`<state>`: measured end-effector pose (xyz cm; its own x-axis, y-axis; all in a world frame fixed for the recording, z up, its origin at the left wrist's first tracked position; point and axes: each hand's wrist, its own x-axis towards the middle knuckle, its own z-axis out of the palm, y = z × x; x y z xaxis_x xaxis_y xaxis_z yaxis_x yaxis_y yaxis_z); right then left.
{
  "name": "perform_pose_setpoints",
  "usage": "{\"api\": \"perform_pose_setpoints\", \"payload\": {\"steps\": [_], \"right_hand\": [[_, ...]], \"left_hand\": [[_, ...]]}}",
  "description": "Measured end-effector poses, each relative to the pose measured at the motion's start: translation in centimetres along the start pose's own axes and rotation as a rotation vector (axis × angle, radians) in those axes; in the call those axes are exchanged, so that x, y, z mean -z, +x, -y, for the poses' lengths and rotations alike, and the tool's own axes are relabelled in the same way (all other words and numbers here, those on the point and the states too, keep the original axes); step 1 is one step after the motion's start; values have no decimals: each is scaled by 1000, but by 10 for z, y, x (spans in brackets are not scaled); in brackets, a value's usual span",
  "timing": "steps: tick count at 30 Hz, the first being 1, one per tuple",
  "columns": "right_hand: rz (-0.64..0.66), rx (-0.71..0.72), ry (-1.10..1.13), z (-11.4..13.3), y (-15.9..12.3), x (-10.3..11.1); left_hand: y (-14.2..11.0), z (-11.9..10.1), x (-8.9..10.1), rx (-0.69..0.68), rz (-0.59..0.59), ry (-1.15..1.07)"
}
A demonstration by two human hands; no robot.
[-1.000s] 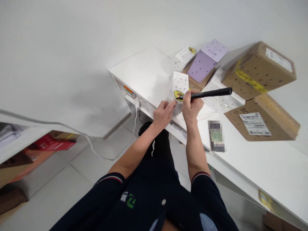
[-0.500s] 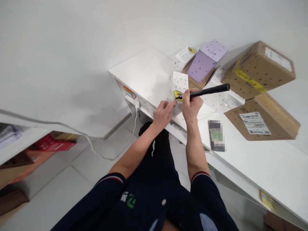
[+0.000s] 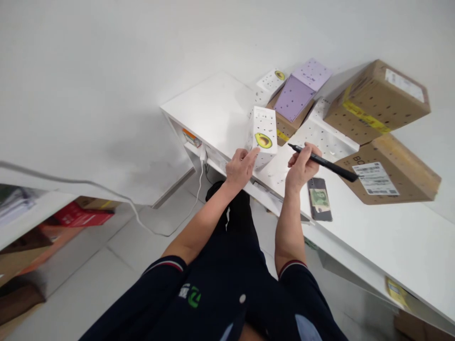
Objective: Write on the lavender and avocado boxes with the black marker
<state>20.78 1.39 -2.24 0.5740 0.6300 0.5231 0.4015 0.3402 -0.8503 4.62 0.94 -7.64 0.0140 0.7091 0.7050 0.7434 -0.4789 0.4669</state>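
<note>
Two bare hands work at the near edge of a white table (image 3: pixel 213 102); the left hand (image 3: pixel 241 166) is curled loosely about the lower corner of a small white box (image 3: pixel 263 136) printed with an avocado, its fingertips touching the box's near side while the box stands upright on the table edge; the right hand (image 3: pixel 301 163) is closed around a black pen (image 3: pixel 324 162), pinched between thumb and fingers, the tip pointing toward the box but clear of it and the barrel slanting out to the right; a dark phone (image 3: pixel 319 199) lies flat on the table just beside the right wrist; behind the hands lies a white sheet with small dots (image 3: pixel 325 137), and beyond it an open brown carton holding lilac sheets (image 3: pixel 295 97); two brown cardboard parcels (image 3: pixel 378 102) with labels and yellow tape are stacked at the right; the table stands against a plain white wall (image 3: pixel 106 61); a white cable (image 3: pixel 138 220) trails down from under the table edge across the pale floor; at the far left, low shelves hold red and brown boxes (image 3: pixel 80 218).
</note>
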Motion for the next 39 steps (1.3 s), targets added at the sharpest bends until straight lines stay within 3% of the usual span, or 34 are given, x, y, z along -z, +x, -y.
{"api": "perform_pose_setpoints", "payload": {"steps": [2,6,9,12,17,19,22,26,29,32,39], "right_hand": [[97,17,-184,-18,-1,22],[508,101,-751,-43,-1,50],[738,97,-1060,-46,1,50],[810,101,-1159,-45,1,40],[811,78,-1111,-46,-4,40],[753,92,-1063,-45,-8,55],[563,52,-1068,-42,-15,93],[322,-290,-1221,-35,-21,148],[367,-485,-1254,-35,-21,170],[431,-474,-1237,-40,-18,177],[339,-438,-1214,-36,-14,165]], "left_hand": [[-1,1,-2,8,3,-5],[-2,0,-3,60,54,-36],[-2,-1,-2,96,89,-48],[-1,-1,-1,108,106,-49],[0,-1,2,93,125,-13],[0,-1,3,83,124,-1],[-1,0,3,90,127,-20],[-1,-1,2,116,139,-68],[-1,-2,2,134,148,-90],[-1,-2,2,124,130,-83],[-1,-2,1,75,82,-13]]}}
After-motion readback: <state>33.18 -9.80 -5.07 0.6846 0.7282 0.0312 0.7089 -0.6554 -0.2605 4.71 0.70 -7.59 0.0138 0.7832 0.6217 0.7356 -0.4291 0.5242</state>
